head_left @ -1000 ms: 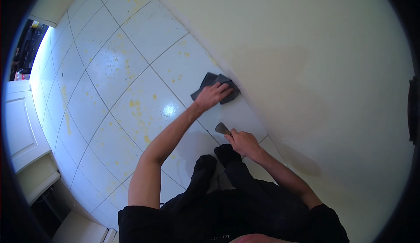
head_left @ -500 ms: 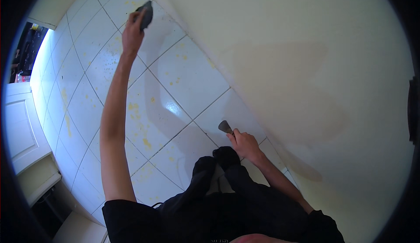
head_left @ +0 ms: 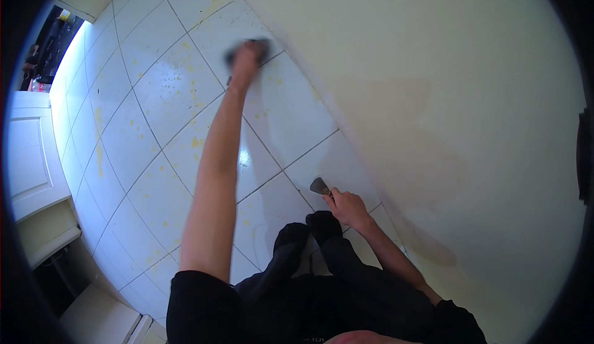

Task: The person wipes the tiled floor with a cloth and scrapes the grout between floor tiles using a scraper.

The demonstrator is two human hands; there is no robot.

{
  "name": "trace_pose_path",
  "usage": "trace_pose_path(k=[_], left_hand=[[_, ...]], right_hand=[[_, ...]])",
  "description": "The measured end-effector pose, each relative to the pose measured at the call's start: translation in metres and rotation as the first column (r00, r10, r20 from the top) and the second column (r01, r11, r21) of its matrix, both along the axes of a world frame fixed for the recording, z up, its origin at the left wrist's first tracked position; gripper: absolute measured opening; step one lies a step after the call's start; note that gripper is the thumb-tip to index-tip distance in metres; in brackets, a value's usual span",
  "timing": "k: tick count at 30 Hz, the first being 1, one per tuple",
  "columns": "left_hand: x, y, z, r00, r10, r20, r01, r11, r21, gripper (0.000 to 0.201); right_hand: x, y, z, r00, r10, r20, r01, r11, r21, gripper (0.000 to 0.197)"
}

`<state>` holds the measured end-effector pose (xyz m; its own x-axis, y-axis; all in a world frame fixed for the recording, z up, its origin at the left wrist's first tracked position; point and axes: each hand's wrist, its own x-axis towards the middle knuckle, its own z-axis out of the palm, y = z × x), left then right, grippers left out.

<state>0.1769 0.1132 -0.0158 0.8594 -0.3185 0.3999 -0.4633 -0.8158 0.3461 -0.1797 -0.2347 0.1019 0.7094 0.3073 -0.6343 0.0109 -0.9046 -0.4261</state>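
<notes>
My left hand reaches far out over the white tiled floor, close to the foot of the wall. It is closed on a dark grey, flat pad; motion blur hides the fingers and the exact kind. Nearer to me, my right hand grips a putty knife by its handle. The knife's broad blade points away to the upper left, beside my dark-socked feet. Yellow spots dot the tiles left of and beyond my left arm.
A pale wall with a faint brownish patch rises along the right. On the left stand a white panelled cabinet door and an opening with dark items inside. A white board-like surface lies at the lower left.
My left hand has swept the dark pad to the right and somewhat nearer, toward the wall. My right hand keeps hold of the putty knife in nearly the same place.
</notes>
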Motion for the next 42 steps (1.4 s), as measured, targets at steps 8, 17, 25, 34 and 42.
trace_pose_path(k=[8, 17, 25, 34, 42], left_hand=[[-0.030, -0.012, 0.069, 0.984, 0.163, -0.072, -0.176, 0.953, -0.247, 0.069], [-0.242, -0.101, 0.012, 0.849, -0.488, -0.201, 0.460, 0.871, -0.171, 0.072], [-0.077, 0.036, 0.001, 0.982, -0.181, -0.054, 0.189, 0.938, 0.289, 0.024], [-0.047, -0.011, 0.132, 0.984, 0.168, 0.062, -0.149, 0.962, -0.229, 0.074], [-0.157, -0.069, 0.014, 0.969, 0.101, -0.226, -0.163, 0.947, -0.276, 0.066]], right_hand=[[-0.005, -0.037, -0.017, 0.978, -0.166, 0.130, 0.157, 0.985, 0.075, 0.031], [0.010, -0.016, -0.009, 0.884, -0.250, 0.396, 0.162, 0.957, 0.241, 0.048], [0.024, 0.016, 0.011, 0.832, -0.334, 0.442, 0.103, 0.877, 0.469, 0.049], [0.009, -0.029, 0.001, 0.779, -0.429, 0.458, 0.258, 0.884, 0.389, 0.045], [0.055, -0.013, -0.036, 0.811, 0.031, 0.584, -0.085, 0.994, 0.066, 0.046]])
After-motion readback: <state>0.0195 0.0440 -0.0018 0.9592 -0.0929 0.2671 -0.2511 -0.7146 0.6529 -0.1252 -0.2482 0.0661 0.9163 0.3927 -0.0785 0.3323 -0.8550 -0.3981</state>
